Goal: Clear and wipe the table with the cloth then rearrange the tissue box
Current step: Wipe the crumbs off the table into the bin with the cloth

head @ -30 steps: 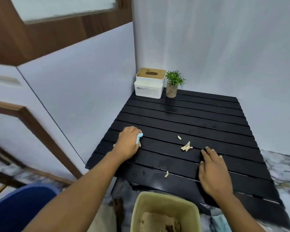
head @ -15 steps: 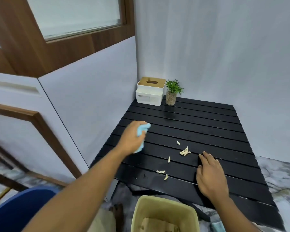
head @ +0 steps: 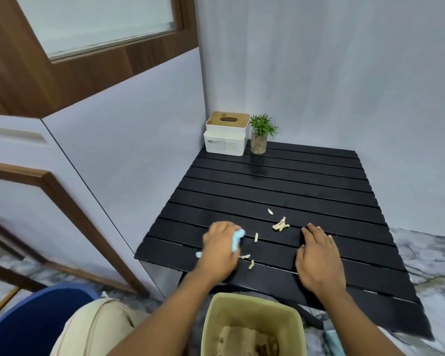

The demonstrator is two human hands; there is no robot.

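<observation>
I see a black slatted table (head: 306, 186). My right hand (head: 319, 260) lies open, flat on its near edge. My left hand (head: 220, 249) grips a blue cloth (head: 237, 240) beside pale crumbs (head: 280, 224). The tissue box (head: 228, 133) sits at the far left corner.

No readable text, label or number shows anywhere (the tissue box (head: 226, 136) front is only smudged).

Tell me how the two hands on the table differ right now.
The left hand is curled shut around the blue cloth; the right hand holds nothing. The left hand sits right beside the near crumbs; the right hand lies flat, fingers spread, just right of the crumb cluster. Both rest on the black slatted table.
</observation>
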